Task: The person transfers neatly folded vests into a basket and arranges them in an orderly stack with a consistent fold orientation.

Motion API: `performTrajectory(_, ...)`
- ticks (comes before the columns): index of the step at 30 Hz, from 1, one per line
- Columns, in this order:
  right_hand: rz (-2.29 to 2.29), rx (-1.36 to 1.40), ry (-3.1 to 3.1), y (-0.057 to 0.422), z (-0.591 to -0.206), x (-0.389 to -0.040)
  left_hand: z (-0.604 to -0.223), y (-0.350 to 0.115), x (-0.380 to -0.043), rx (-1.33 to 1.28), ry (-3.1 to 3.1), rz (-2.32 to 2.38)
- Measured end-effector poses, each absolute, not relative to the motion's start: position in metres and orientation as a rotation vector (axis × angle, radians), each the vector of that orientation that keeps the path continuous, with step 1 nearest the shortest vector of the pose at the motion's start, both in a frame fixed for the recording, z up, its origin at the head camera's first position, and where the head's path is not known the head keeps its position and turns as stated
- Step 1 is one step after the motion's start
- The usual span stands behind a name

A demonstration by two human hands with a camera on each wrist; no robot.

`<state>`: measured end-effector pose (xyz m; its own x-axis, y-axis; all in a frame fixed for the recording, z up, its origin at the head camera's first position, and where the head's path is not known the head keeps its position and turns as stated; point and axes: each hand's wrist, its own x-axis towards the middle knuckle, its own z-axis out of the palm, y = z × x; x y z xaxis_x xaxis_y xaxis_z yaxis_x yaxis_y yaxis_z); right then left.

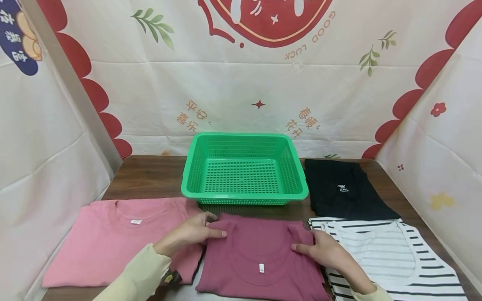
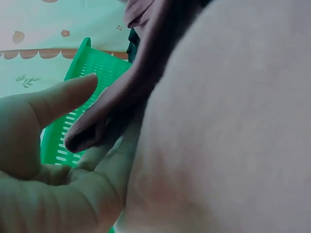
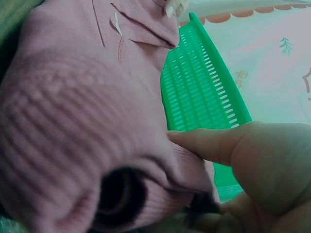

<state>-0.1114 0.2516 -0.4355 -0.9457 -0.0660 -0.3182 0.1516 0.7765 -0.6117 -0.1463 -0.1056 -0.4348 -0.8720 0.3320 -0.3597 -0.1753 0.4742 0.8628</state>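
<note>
A folded maroon T-shirt (image 1: 260, 251) with a small white neck label lies in front of the green basket. My left hand (image 1: 197, 229) holds its far left corner, thumb above and fingers beneath. In the left wrist view a fold of the maroon cloth (image 2: 104, 109) lies over the fingers, with the thumb (image 2: 73, 94) just off it. At the far right corner, my right hand (image 1: 327, 251) grips the same shirt. The right wrist view has the thumb (image 3: 204, 143) pressing on the cloth, while the other fingers are mostly hidden underneath.
Behind the shirt stands a green plastic basket (image 1: 241, 196) with nothing inside. A pink T-shirt (image 1: 124, 242) lies on the left. To the right are a folded black garment (image 1: 342, 190) and a white shirt with black stripes (image 1: 395, 255). Printed cloth (image 1: 241, 83) hangs around the wooden table (image 1: 150, 177).
</note>
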Motion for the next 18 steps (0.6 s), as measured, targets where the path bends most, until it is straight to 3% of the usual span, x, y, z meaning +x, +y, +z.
performTrajectory(6,-1.042,-0.025,2.588,0.253,-0.437,-0.108,-0.435,-0.11,-0.143,0.31,2.203,1.346)
performTrajectory(18,-1.015,-0.14,2.654,0.25,-0.437,-0.101,-0.44,-0.098,-0.129,0.363,2.309,1.306)
